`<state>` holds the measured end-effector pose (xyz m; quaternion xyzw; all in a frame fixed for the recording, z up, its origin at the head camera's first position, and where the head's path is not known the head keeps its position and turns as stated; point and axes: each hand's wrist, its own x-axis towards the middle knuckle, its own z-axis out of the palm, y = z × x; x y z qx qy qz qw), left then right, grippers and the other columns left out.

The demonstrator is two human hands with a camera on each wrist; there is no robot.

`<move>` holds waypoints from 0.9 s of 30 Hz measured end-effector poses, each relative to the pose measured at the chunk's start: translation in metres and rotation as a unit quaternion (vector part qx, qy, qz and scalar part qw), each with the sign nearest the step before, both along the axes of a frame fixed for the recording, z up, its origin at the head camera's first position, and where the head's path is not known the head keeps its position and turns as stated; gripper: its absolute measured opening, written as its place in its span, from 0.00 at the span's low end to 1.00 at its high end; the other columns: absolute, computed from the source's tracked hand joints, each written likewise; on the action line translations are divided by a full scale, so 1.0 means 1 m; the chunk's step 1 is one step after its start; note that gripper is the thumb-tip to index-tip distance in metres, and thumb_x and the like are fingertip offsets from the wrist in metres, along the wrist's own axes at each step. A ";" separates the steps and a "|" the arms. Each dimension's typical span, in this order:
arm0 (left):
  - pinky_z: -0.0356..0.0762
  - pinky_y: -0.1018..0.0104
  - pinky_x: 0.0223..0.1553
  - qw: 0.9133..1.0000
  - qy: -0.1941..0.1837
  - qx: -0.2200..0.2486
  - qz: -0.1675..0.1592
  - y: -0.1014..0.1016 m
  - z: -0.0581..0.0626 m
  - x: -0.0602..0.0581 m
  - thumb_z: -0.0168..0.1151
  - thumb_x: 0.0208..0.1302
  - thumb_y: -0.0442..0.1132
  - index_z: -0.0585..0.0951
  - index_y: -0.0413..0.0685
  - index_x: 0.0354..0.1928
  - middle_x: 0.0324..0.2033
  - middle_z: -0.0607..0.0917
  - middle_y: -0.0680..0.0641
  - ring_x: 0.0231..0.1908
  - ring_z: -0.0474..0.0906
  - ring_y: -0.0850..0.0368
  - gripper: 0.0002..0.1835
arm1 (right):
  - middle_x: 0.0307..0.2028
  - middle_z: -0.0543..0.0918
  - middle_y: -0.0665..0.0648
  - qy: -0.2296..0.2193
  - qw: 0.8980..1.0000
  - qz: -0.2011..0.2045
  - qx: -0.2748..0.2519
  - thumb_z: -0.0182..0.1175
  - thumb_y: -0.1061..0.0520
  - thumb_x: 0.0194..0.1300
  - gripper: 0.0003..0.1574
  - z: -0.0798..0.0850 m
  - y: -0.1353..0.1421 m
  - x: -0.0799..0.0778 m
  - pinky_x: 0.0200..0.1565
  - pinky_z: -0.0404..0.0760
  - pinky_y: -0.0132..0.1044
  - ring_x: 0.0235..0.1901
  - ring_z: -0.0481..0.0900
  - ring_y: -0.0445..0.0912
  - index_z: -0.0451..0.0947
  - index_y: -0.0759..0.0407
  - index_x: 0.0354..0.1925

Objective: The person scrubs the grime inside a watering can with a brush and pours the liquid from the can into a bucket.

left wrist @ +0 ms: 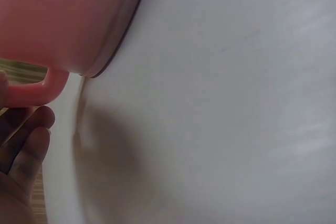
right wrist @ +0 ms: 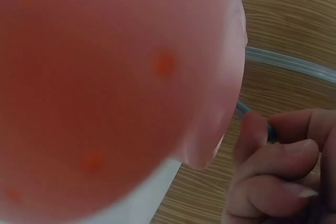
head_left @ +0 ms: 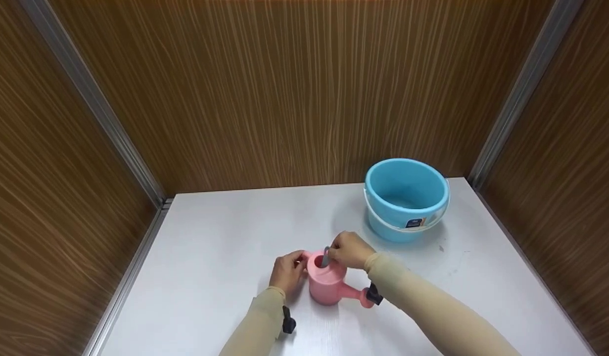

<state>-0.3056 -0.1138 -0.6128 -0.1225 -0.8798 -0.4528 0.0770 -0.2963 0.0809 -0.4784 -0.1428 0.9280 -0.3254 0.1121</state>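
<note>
A pink watering can (head_left: 325,290) stands upright on the white table, its spout pointing right toward me. My left hand (head_left: 286,271) holds the can's handle (left wrist: 37,94) between thumb and fingers. Over the top opening, my right hand (head_left: 352,250) pinches a thin grey piece with a looped upper end (head_left: 326,258); its lower part goes down into the can and is hidden. The right wrist view is largely filled by the spout's holed rose (right wrist: 105,98), with the right fingers (right wrist: 278,161) pinching the grey piece beyond it. I cannot tell what kind of thing it is.
A light blue bucket (head_left: 400,217) with a white handle stands at the back right of the white table (head_left: 225,237). Brown wood-grain panels (head_left: 284,99) with grey metal corner posts (head_left: 101,113) enclose the back and both sides.
</note>
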 end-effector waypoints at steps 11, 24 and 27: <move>0.75 0.71 0.30 0.999 0.037 0.020 0.021 -0.003 -0.004 0.012 0.63 0.58 0.39 0.81 0.61 0.36 0.27 0.81 0.62 0.28 0.76 0.67 0.06 | 0.16 0.77 0.54 -0.028 0.986 -0.089 -0.136 0.49 0.64 0.57 0.12 -0.002 0.002 -0.001 0.21 0.73 0.32 0.16 0.74 0.42 0.78 0.66 0.23; 0.75 0.71 0.29 0.998 0.050 0.023 0.038 -0.003 -0.011 0.028 0.65 0.56 0.38 0.82 0.53 0.34 0.25 0.81 0.61 0.27 0.75 0.67 0.03 | 0.19 0.78 0.57 -0.073 0.976 -0.083 -0.186 0.49 0.63 0.62 0.12 -0.006 0.009 0.004 0.21 0.75 0.33 0.17 0.75 0.43 0.78 0.69 0.29; 0.74 0.71 0.28 0.998 0.045 0.030 0.035 -0.001 -0.011 0.033 0.65 0.56 0.40 0.81 0.53 0.32 0.24 0.80 0.62 0.26 0.75 0.67 0.02 | 0.18 0.78 0.56 -0.078 0.980 -0.055 -0.174 0.48 0.63 0.62 0.13 -0.011 0.009 0.008 0.20 0.76 0.33 0.17 0.75 0.42 0.77 0.71 0.30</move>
